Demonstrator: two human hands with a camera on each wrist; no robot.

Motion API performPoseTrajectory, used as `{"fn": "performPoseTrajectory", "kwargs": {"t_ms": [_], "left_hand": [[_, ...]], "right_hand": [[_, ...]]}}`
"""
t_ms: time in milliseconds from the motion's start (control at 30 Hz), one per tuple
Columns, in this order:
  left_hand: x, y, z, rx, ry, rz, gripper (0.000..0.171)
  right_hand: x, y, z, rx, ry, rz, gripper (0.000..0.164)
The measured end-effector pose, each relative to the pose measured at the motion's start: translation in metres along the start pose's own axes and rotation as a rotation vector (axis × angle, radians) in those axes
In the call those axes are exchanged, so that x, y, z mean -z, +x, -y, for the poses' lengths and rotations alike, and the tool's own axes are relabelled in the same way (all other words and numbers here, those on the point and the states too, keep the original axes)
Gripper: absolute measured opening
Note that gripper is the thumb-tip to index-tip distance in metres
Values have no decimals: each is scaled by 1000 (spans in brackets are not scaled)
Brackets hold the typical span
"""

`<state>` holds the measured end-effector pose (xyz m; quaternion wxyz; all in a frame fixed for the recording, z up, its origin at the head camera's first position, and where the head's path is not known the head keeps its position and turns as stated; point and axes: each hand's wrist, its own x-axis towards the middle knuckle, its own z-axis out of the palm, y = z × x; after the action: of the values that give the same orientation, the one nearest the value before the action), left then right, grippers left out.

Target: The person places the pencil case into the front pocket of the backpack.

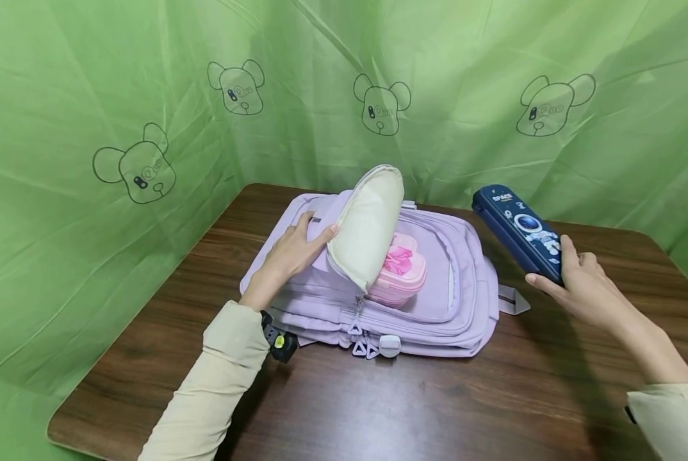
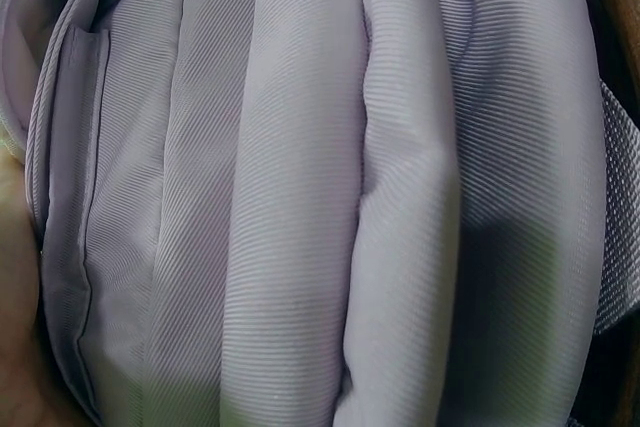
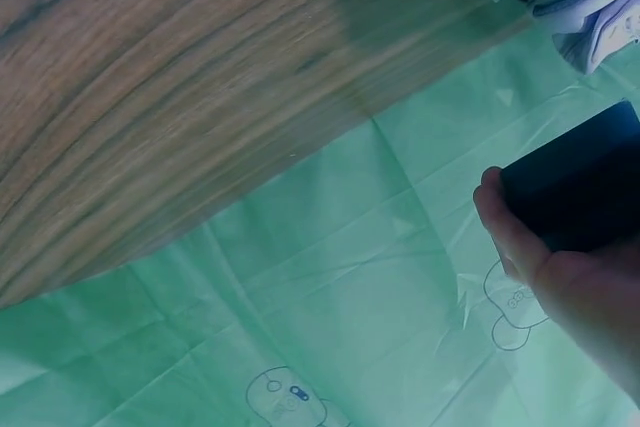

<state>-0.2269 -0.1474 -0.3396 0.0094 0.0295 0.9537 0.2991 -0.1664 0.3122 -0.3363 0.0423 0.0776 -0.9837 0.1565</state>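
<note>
A lilac backpack lies flat on the table, its front pocket unzipped. The pocket's flap is lifted, cream lining showing. My left hand holds the flap at its left edge, thumb over the rim; the other fingers are partly hidden. In the left wrist view, only a sliver of that hand shows beside the lilac fabric. A pink case with a flower-like print sits in the pocket opening, partly behind the flap. To the right, my right hand grips a navy astronaut pencil case by its near end, above the table.
The brown wooden table has a rounded front-left corner. Green curtains with bear-head drawings hang close behind it and on the left. Zip pulls dangle at the backpack's near side, and a grey strap sticks out on its right.
</note>
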Motion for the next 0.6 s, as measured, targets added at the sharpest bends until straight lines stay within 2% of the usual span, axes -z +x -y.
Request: {"fn": "performPoseTrajectory", "kwargs": {"t_ms": [367,600], "left_hand": [[3,-2,2,-2,8,1,88],[0,0,1,-20,-8,-1,88]], "right_hand": [[-4,8,16,53,22,50,95],[-5,12,22,82,-2,9,95]]}}
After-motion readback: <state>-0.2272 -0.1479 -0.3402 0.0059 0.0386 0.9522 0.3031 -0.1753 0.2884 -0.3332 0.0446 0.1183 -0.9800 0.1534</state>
